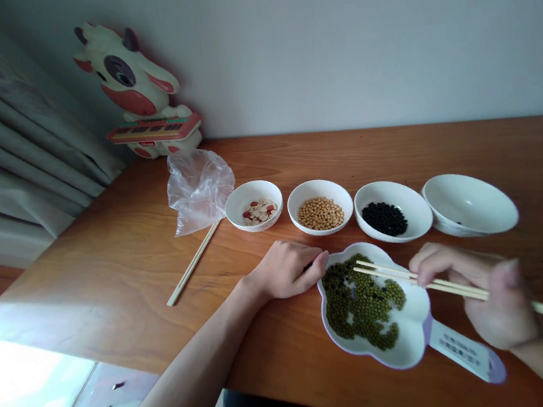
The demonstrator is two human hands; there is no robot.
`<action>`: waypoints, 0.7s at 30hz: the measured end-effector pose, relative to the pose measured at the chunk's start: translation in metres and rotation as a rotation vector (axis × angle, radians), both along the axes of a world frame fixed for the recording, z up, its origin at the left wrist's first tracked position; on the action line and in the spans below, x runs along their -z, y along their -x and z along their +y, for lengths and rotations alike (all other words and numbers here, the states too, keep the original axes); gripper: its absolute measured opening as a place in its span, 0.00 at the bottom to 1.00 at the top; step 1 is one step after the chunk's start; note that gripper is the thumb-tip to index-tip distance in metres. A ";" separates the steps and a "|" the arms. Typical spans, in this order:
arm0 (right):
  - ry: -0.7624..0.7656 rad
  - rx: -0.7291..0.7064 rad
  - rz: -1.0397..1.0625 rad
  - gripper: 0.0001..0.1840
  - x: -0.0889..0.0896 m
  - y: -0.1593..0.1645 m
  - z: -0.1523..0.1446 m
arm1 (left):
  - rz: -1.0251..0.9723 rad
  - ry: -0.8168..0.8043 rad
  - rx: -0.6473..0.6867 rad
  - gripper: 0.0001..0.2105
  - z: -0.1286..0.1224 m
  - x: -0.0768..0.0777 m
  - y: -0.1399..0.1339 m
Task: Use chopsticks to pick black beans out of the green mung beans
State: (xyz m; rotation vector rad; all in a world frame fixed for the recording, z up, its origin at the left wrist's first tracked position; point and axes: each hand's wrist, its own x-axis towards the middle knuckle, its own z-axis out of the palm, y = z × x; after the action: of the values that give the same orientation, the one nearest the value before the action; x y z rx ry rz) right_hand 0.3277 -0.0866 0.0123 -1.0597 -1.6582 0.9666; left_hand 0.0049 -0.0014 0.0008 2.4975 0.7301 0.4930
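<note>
My right hand (pixel 490 290) is closed around a pair of wooden chopsticks (pixel 444 285). Their tips reach over green mung beans (pixel 361 305), among which a few dark beans show. The beans lie in a white, flower-shaped scoop (pixel 416 338) with a purple rim and a labelled handle pointing right. My left hand (pixel 291 268) rests on the table at the scoop's upper left, fingers curled and thumb against the rim. Behind the scoop, one white bowl (pixel 397 234) holds black beans. The bowl (pixel 473 202) at its right has a small dark speck inside.
Yellow soybeans fill part of another bowl (pixel 323 228); a bowl (pixel 257 226) left of it holds pale and reddish pieces. A clear plastic bag (pixel 198 187), a second chopstick pair (pixel 194 263) and a cow toy keyboard (pixel 154 129) stand or lie further left.
</note>
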 end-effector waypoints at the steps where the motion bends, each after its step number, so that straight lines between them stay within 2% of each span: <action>1: 0.009 -0.039 -0.014 0.42 0.003 0.005 -0.001 | -0.003 0.000 0.001 0.22 0.000 0.000 0.000; 8: 0.017 -0.100 -0.059 0.36 0.020 0.010 0.003 | 0.003 0.003 0.005 0.22 0.000 -0.002 0.000; 21: -0.003 -0.126 -0.120 0.38 0.015 0.012 0.003 | -0.002 -0.026 0.004 0.22 0.000 -0.002 0.000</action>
State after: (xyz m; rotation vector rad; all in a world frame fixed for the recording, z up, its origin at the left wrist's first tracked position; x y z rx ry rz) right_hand 0.3154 -0.0835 -0.0022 -1.0384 -1.8419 0.9975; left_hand 0.0052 -0.0019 0.0027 2.5215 0.7226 0.5062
